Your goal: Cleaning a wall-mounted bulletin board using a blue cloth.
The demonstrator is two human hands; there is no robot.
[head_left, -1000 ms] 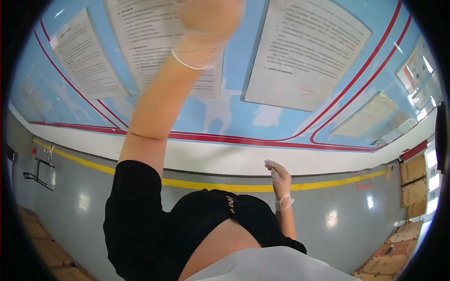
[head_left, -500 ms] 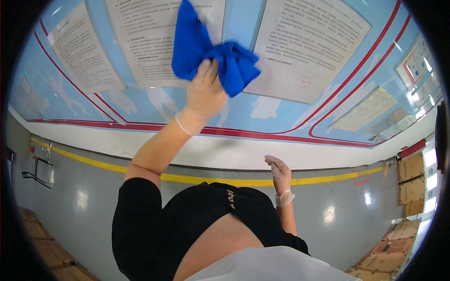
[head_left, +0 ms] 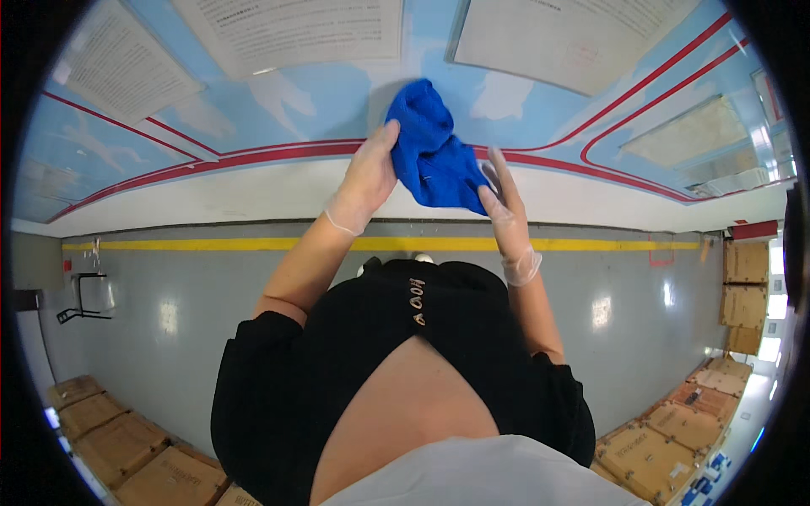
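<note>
A crumpled blue cloth (head_left: 434, 160) hangs between my two hands, in front of the wall. My left hand (head_left: 371, 171), in a clear thin glove, grips the cloth's left side with the thumb on top. At the cloth's right edge is my right hand (head_left: 509, 207), gloved the same way. Its thumb and fingers close around that edge, with the fingertips pointing up past it. The fingers behind the cloth are hidden.
Before me rises a light blue wall board (head_left: 329, 110) with red stripes and printed sheets (head_left: 304, 38) mounted on it. A yellow line (head_left: 422, 244) runs along the grey floor (head_left: 169, 295). Wooden crates (head_left: 164, 472) stand behind at both sides, and a black-framed stand (head_left: 82, 295) is at left.
My left hand has brought the cloth down from the printed sheets toward my body. My right hand has risen from my side to the cloth's right edge. The view has tilted lower.
</note>
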